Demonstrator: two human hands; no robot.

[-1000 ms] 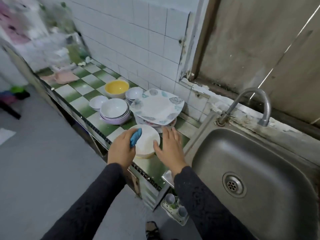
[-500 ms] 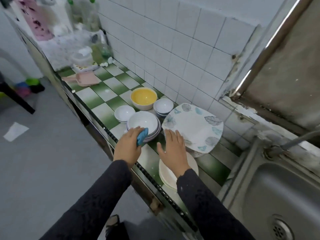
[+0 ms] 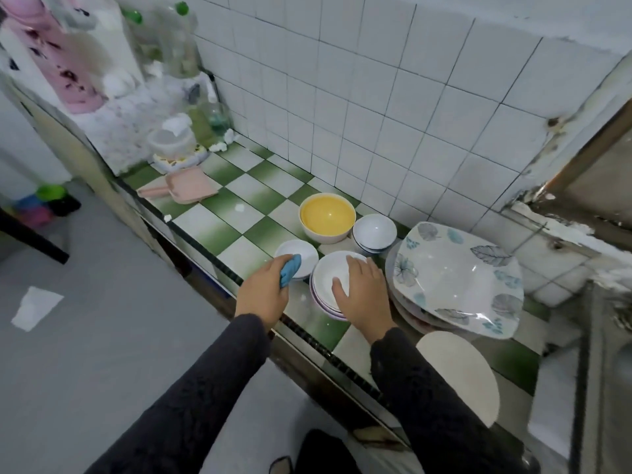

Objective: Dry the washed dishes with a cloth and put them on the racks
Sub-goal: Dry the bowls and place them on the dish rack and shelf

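Dishes crowd the green-and-white checkered counter (image 3: 239, 206), and no rack shows anywhere in my view. I judge the job barely begun, since nothing I can see has been put away. Waiting are:

- the yellow bowl (image 3: 327, 217) by the wall tiles
- the small nested bowls (image 3: 374, 232) just beside it
- a single small white bowl (image 3: 295, 256) nearer the counter's edge
- the stack of white bowls (image 3: 337, 285) in front of me
- the pile of leaf-patterned plates (image 3: 458, 278) to its right
- a cream round plate (image 3: 458, 374) close to my right sleeve

Whether any of them is already dry I cannot tell.

My left hand (image 3: 263, 292) is curled round the blue cloth (image 3: 290, 270). The cloth is bunched in my fist, with a fold poking out between thumb and forefinger. The hand hovers at the near rim of the small white bowl.

My right hand (image 3: 364, 292) lies palm down on the stack of white bowls. Its fingers are loosely spread across the right rim of the top bowl, and the thumb reaches into its hollow. It rests there with no real grip. Both forearms reach forward, roughly side by side. My guess is that the top bowl is next for wiping.
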